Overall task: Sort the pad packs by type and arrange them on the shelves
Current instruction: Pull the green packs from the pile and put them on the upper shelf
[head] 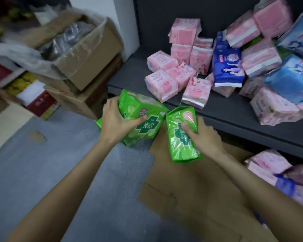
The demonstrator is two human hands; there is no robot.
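Observation:
My left hand (116, 122) grips a green pad pack (143, 110), with more green packaging showing beneath it. My right hand (202, 135) grips a second green pad pack (180, 144). Both packs hang just in front of the dark grey shelf (217, 109). On that shelf lie several pink pad packs (162, 85) in a loose heap, a dark blue pack (227, 67) standing upright among them, and light blue packs (290, 84) piled at the right. More pink packs (269, 165) sit on the lower shelf at the right.
Flattened cardboard (191, 189) lies on the grey floor below my hands. Stacked open cardboard boxes (84, 55) with plastic liners stand at the left, next to red and yellow cartons (37, 102). A white wall panel (122, 18) borders the shelf's left end.

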